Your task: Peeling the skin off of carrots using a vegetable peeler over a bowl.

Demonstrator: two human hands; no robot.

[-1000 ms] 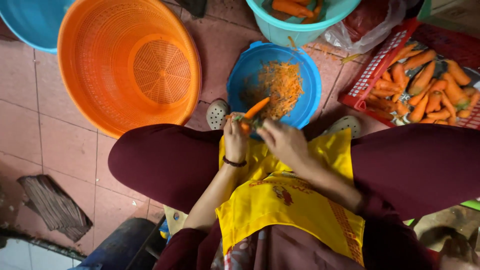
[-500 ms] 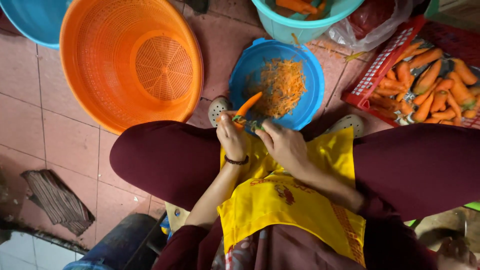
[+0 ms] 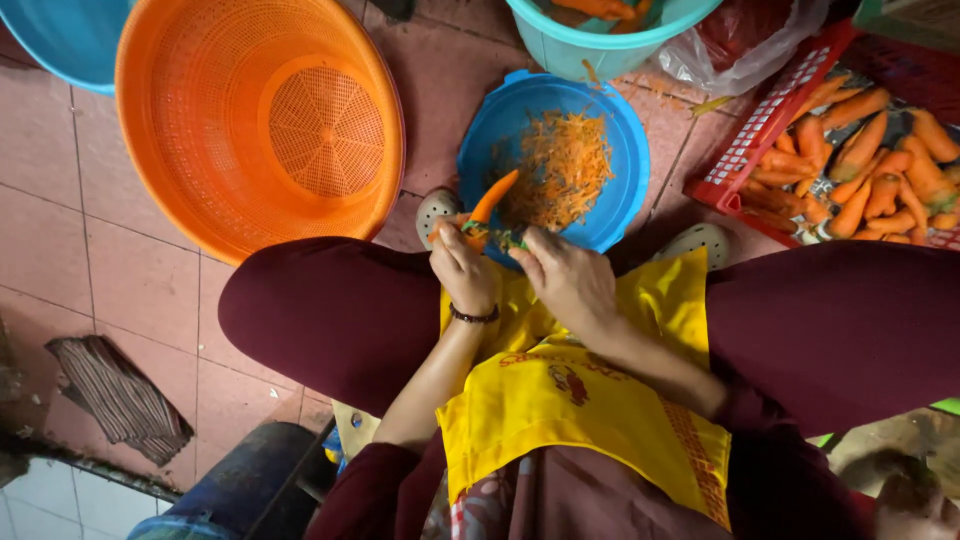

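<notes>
Carrot tip swung up over blue basin.
Left hand point(image 3: 462, 268) held carrot point(image 3: 490, 205) tilted steeper; right hand point(image 3: 568, 282) gripped, probably, a peeler; peelings point(image 3: 560, 170) sat in blue basin point(image 3: 625, 150).

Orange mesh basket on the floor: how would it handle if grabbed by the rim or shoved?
The orange mesh basket looks like thin perforated plastic and holds nothing, so probably light for its size. Its rim may flex in one-handed lifting. Leaning tilted on the tiled floor, it would likely slide or rock when pushed.
</notes>
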